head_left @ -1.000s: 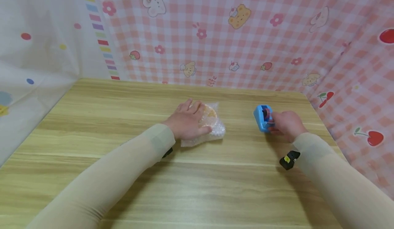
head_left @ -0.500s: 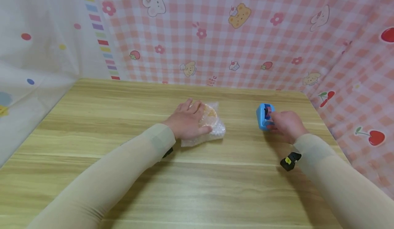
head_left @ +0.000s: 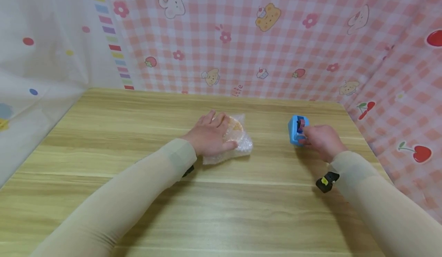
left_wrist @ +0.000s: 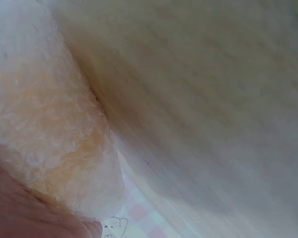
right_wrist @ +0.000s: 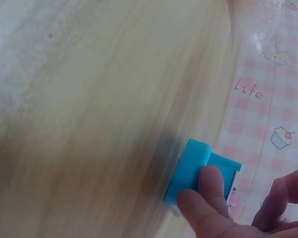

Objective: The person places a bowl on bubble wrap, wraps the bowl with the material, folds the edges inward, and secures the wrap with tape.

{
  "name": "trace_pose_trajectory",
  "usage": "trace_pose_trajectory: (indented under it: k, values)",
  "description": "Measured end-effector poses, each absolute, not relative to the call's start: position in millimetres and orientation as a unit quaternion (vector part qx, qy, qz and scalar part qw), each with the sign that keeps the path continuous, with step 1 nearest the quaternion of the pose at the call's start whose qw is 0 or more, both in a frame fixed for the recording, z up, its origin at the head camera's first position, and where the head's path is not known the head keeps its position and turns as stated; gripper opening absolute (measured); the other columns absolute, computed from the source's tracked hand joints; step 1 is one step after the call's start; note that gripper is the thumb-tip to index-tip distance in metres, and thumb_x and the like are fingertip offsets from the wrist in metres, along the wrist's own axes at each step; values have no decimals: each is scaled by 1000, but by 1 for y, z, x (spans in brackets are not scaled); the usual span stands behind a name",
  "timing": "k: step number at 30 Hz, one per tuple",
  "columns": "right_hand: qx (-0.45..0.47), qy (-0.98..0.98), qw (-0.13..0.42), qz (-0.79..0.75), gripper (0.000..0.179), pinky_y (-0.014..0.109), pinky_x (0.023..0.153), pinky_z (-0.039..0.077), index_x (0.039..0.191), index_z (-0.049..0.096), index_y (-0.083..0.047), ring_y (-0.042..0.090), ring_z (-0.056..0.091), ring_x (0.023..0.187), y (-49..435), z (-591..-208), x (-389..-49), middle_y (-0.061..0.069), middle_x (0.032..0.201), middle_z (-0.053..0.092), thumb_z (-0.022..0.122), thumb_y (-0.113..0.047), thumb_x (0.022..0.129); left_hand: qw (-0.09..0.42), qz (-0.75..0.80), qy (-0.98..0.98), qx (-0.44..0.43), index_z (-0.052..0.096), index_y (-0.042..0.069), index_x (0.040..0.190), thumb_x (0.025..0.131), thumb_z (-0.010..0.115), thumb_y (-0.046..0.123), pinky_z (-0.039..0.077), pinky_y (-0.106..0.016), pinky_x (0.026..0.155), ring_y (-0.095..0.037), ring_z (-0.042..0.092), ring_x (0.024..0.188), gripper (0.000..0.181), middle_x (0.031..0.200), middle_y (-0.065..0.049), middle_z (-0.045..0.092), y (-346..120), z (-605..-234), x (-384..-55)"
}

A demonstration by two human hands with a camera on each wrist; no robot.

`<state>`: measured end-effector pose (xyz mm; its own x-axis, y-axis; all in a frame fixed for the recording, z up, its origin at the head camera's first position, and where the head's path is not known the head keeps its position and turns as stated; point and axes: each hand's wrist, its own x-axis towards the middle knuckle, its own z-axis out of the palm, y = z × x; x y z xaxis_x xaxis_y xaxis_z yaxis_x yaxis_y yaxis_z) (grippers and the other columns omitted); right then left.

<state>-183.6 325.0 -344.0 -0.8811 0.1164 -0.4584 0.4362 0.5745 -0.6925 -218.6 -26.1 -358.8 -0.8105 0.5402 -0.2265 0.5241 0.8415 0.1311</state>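
Observation:
My left hand (head_left: pixel 209 136) rests with fingers spread on a bubble-wrapped item (head_left: pixel 238 142) lying on the table. Through the clear wrap a rounded, pale thing with orange patches shows; its kind cannot be told. The left wrist view has the bubble wrap (left_wrist: pixel 54 129) close up, with part of the hand against it. On the right, my right hand (head_left: pixel 324 139) holds a blue tape dispenser (head_left: pixel 294 131) with a small reddish roll in it. Two fingertips (right_wrist: pixel 211 183) lie against the blue body in the right wrist view. Part of the dispenser is hidden behind the hand.
Both things are on a wood-grain table (head_left: pixel 214 211). A pink checked cloth (head_left: pixel 241 53) hangs behind it and along the right side, and a white dotted cloth (head_left: pixel 45 65) hangs at the left.
The tape dispenser has shifted slightly to the right and away, and turned a little, with my right hand on it. My left hand and the wrapped item have stayed in place.

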Motion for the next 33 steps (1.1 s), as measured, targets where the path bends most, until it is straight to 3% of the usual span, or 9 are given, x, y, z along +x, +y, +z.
trace_pose_trajectory:
  k: [4,8,14,20,26,33]
  values:
    - [153,859,172,-457,66,56,126,35,157,32,13,44,49,146,327,-347,-183,33,161,40,35,-31,108,128,30,951,278,2,10,170,101,30,79,4,-54,134,-38,-6,165,102,180,-7,0,-26,-359,-218]
    - [145,842,175,-489,56,53,125,36,145,43,14,41,48,148,327,-347,-180,32,163,36,35,-27,108,127,32,952,277,3,10,170,101,30,79,5,-54,134,-38,-6,165,102,180,-7,0,-26,-360,-219]
    - [156,852,178,-466,58,53,123,41,150,43,10,40,45,144,324,-342,-175,28,161,38,35,-30,109,126,36,951,280,3,10,170,101,30,79,6,-54,134,-38,-6,165,101,180,-9,1,-26,-360,-219]
    - [165,895,177,-374,54,46,96,47,129,52,4,36,46,117,321,-335,-166,22,130,48,35,-44,111,127,33,951,279,3,10,170,100,29,79,6,-55,134,-38,-5,165,102,180,-8,0,-26,-360,-220]
    - [175,863,188,-435,41,33,80,47,115,54,3,23,50,92,319,-336,-163,6,95,53,37,-34,114,128,34,951,279,3,9,170,100,29,79,6,-55,134,-38,-5,165,102,180,-9,0,-27,-360,-219]
    - [215,790,227,-527,37,26,75,50,122,55,2,14,53,85,326,-345,-161,-3,89,61,38,-30,114,124,34,951,282,3,9,170,100,29,79,7,-56,134,-39,-4,165,102,179,-10,0,-27,-360,-219]
